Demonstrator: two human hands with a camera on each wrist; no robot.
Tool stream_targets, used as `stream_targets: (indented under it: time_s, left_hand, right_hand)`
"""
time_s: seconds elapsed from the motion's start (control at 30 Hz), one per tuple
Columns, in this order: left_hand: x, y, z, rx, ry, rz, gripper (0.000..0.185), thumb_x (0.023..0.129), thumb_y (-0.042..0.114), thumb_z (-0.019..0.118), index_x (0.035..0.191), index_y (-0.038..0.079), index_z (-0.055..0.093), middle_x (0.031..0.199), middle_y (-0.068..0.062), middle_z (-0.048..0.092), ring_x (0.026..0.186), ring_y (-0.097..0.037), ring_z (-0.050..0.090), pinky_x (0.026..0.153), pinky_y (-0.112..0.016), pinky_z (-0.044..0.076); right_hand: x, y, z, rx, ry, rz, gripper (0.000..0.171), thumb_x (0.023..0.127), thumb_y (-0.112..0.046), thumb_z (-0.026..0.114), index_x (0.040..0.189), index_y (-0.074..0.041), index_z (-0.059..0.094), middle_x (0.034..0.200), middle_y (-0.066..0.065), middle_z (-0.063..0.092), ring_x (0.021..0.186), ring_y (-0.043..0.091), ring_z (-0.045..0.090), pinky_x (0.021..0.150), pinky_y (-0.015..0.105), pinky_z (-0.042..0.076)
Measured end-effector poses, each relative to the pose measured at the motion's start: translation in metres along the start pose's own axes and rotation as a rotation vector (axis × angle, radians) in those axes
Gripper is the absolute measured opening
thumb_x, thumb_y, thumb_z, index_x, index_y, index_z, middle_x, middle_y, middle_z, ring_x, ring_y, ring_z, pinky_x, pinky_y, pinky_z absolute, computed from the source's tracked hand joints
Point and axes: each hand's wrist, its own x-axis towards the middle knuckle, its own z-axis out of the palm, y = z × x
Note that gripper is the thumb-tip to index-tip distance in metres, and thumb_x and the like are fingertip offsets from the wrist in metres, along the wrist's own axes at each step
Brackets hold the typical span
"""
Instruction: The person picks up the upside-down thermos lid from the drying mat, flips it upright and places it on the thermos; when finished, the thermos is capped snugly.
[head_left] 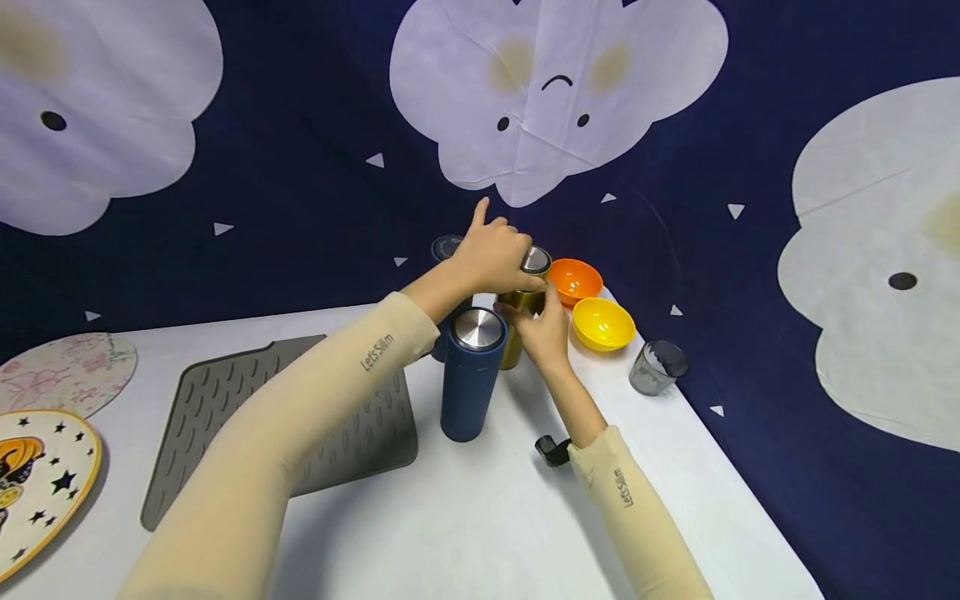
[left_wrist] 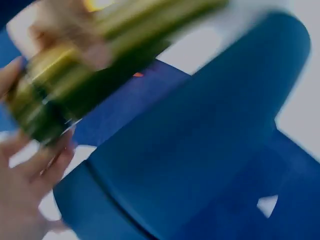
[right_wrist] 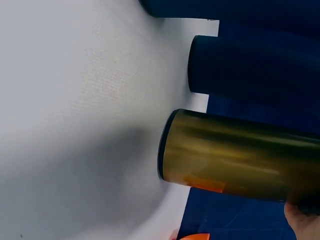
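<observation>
A gold thermos flask (head_left: 512,353) with a silver-topped lid stands upright on the white table. My left hand (head_left: 493,257) grips the lid from above, thumb at the near rim, one finger pointing up. Lower down, my right hand (head_left: 546,327) holds the flask's upper body. The left wrist view is blurred; there the left hand (left_wrist: 30,187) has fingers on both sides of the lid end. In the right wrist view the flask's base (right_wrist: 225,155) meets the table. A blue flask (head_left: 471,383) stands just in front, and another blue flask (head_left: 442,340) is partly hidden behind it.
Orange (head_left: 576,280) and yellow (head_left: 603,325) bowls sit right of the flasks, with a dark clear cup (head_left: 654,368) near the table's right edge. Leftward lie a grey ridged mat (head_left: 360,442), a star-patterned plate (head_left: 56,492) and a pink-patterned round piece (head_left: 82,367). A patterned navy cloth hangs behind.
</observation>
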Motion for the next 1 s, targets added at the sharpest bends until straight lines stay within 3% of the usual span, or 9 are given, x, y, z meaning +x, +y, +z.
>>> stream_targets:
  time_s: [0.13, 0.33, 0.47, 0.57, 0.67, 0.77, 0.83, 0.9, 1.0]
  left_hand:
    - [-0.004, -0.012, -0.01, -0.264, -0.123, 0.004, 0.081, 0.082, 0.046, 0.078, 0.15, 0.02, 0.044, 0.133, 0.001, 0.063, 0.134, -0.023, 0.048, 0.114, -0.07, -0.011]
    - [-0.005, -0.003, 0.003, 0.022, 0.11, -0.024, 0.095, 0.071, 0.087, 0.057, 0.122, 0.007, 0.058, 0.111, -0.005, 0.067, 0.113, -0.025, 0.058, 0.116, -0.069, -0.004]
    - [-0.006, -0.008, 0.004, -0.093, 0.057, 0.01, 0.075, 0.08, 0.054, 0.077, 0.134, 0.01, 0.049, 0.12, -0.004, 0.069, 0.121, -0.026, 0.058, 0.117, -0.066, -0.008]
    - [-0.007, -0.015, -0.004, -0.244, -0.073, -0.021, 0.084, 0.08, 0.023, 0.079, 0.152, 0.017, 0.035, 0.147, 0.0, 0.053, 0.147, -0.024, 0.031, 0.113, -0.068, -0.016]
    - [-0.006, -0.015, -0.007, -0.189, -0.092, -0.043, 0.075, 0.086, 0.041, 0.07, 0.15, 0.014, 0.041, 0.151, -0.001, 0.049, 0.15, -0.027, 0.023, 0.111, -0.071, -0.016]
    - [-0.002, -0.008, 0.0, -0.041, 0.008, -0.035, 0.087, 0.08, 0.08, 0.054, 0.128, 0.008, 0.061, 0.126, -0.006, 0.065, 0.131, -0.029, 0.047, 0.112, -0.072, -0.013]
    - [-0.001, -0.005, 0.005, 0.034, 0.063, -0.02, 0.088, 0.078, 0.085, 0.048, 0.114, 0.007, 0.066, 0.11, -0.006, 0.069, 0.116, -0.028, 0.055, 0.113, -0.072, -0.011]
    - [-0.001, -0.006, 0.006, -0.022, 0.048, -0.007, 0.072, 0.082, 0.073, 0.059, 0.115, 0.01, 0.067, 0.109, -0.005, 0.07, 0.115, -0.027, 0.056, 0.112, -0.072, -0.01]
    - [-0.003, -0.014, -0.003, -0.22, -0.098, -0.005, 0.055, 0.084, 0.032, 0.071, 0.137, 0.022, 0.059, 0.139, -0.003, 0.058, 0.141, -0.029, 0.037, 0.111, -0.072, -0.013]
  right_hand:
    - [0.0, 0.0, 0.0, 0.018, -0.022, -0.045, 0.063, 0.08, -0.013, 0.082, 0.134, -0.003, 0.051, 0.125, 0.017, 0.063, 0.113, 0.03, 0.058, 0.101, 0.042, 0.045]
    - [0.002, 0.0, -0.002, -0.001, -0.028, -0.012, 0.054, 0.079, -0.014, 0.083, 0.125, -0.004, 0.057, 0.108, 0.014, 0.062, 0.096, 0.025, 0.054, 0.084, 0.036, 0.044]
    - [0.005, 0.002, -0.005, 0.041, -0.055, 0.025, 0.061, 0.077, -0.018, 0.083, 0.13, -0.008, 0.054, 0.114, 0.011, 0.062, 0.103, 0.024, 0.054, 0.092, 0.038, 0.043]
    - [0.005, 0.002, -0.007, 0.06, -0.068, 0.037, 0.067, 0.078, -0.02, 0.084, 0.135, -0.008, 0.051, 0.125, 0.012, 0.062, 0.116, 0.025, 0.055, 0.104, 0.04, 0.041]
    - [0.004, 0.003, -0.007, 0.053, -0.055, 0.041, 0.066, 0.078, -0.02, 0.084, 0.134, -0.009, 0.052, 0.123, 0.011, 0.062, 0.115, 0.025, 0.056, 0.103, 0.039, 0.042]
    - [0.005, 0.002, -0.007, 0.037, -0.042, 0.044, 0.057, 0.078, -0.02, 0.084, 0.127, -0.008, 0.056, 0.111, 0.011, 0.062, 0.101, 0.024, 0.055, 0.091, 0.036, 0.044]
    - [0.005, 0.001, -0.007, 0.02, -0.041, 0.046, 0.055, 0.078, -0.02, 0.084, 0.124, -0.008, 0.057, 0.107, 0.01, 0.061, 0.097, 0.023, 0.053, 0.087, 0.037, 0.043]
    - [0.006, 0.001, -0.006, 0.011, -0.052, 0.047, 0.057, 0.077, -0.02, 0.084, 0.126, -0.008, 0.056, 0.11, 0.01, 0.061, 0.101, 0.024, 0.054, 0.091, 0.039, 0.044]
    - [0.006, 0.0, -0.005, 0.026, -0.085, 0.031, 0.065, 0.079, -0.019, 0.083, 0.134, -0.008, 0.051, 0.125, 0.011, 0.061, 0.117, 0.026, 0.054, 0.105, 0.042, 0.041]
